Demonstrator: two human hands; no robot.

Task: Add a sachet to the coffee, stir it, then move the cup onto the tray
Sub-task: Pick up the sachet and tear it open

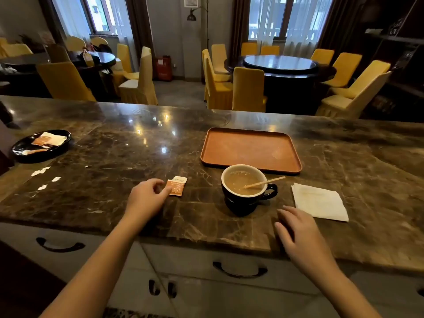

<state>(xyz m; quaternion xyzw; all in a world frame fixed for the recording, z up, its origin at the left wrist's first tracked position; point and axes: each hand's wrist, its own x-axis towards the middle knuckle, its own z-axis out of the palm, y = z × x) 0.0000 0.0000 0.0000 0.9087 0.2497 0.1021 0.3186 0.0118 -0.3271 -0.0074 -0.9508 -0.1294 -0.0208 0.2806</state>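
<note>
A dark cup (249, 204) with a white inside holds milky coffee, and a wooden stir stick (266, 182) leans in it toward the right. An orange and white sachet (176, 186) lies flat on the marble counter, left of the cup. My left hand (146, 195) touches the sachet's left edge with thumb and fingertips. My right hand (298, 235) rests on the counter in front of the cup and to its right, fingers spread, holding nothing. An orange tray (251, 149) sits bare just behind the cup.
A white napkin (320, 201) lies right of the cup. A black dish (41, 145) with more sachets stands at the far left, with torn white paper scraps (46, 177) near it. The counter's front edge runs just below my hands, above cabinet drawers.
</note>
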